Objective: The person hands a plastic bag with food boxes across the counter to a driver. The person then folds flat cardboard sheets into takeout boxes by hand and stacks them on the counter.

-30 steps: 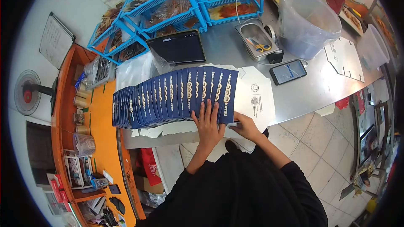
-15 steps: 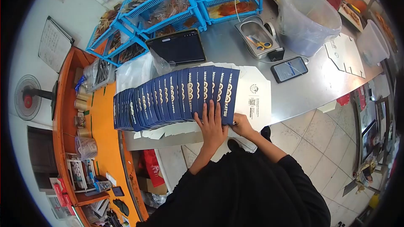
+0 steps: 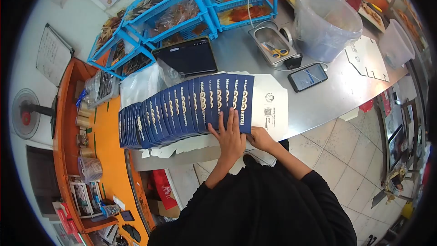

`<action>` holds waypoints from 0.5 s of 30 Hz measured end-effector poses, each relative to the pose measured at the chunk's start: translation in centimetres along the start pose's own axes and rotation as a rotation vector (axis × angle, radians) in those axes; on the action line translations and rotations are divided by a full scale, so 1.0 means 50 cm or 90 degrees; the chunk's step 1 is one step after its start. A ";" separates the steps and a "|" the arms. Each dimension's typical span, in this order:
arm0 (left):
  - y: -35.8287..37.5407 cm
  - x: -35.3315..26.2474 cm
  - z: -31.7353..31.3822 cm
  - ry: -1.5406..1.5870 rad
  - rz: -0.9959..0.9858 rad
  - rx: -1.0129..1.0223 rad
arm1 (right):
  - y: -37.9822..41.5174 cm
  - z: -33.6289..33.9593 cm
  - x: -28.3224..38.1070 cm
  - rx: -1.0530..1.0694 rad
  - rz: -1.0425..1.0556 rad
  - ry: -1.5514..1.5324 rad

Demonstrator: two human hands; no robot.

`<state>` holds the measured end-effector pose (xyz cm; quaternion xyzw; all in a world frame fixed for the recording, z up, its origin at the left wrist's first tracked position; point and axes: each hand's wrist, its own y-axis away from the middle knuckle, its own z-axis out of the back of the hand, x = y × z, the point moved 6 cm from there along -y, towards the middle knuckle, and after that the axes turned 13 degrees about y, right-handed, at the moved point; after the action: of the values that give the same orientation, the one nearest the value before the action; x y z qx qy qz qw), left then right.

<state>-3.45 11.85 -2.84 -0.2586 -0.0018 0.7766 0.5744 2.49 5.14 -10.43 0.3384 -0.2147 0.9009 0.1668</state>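
Note:
A long row of overlapping dark blue printed cartons (image 3: 182, 107) lies fanned across the steel table (image 3: 314, 109). My left hand (image 3: 231, 137) rests on the front of the last blue cartons, fingers extended and pointing up the row. Beside it, my right hand (image 3: 261, 138) is closed at the lower right corner of the end carton; what its fingers pinch there is too small to make out. White printed card (image 3: 273, 105) lies under the right end of the row, with more white sheets showing along the lower edge.
Behind the row are a tablet (image 3: 186, 57), blue basket racks (image 3: 168, 18), a metal tray with scissors (image 3: 273, 48), a phone (image 3: 307, 77) and a lined plastic bucket (image 3: 325, 27). A flat white carton (image 3: 366, 59) lies at the right; an orange counter (image 3: 107, 141) adjoins at the left.
The view has shifted slightly, so the scene sits a little further left. My right hand is more tightly closed at the carton's corner; my left hand stays on the cartons.

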 end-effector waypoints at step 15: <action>-0.033 -0.028 -0.015 -0.085 0.058 -0.044 | 0.221 0.588 -0.482 -0.345 -0.440 0.355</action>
<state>-1.39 10.94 -2.45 -0.2256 -0.0553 0.8170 0.5278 30.61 -22.74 -9.90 0.0814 -0.2635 0.7613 0.5868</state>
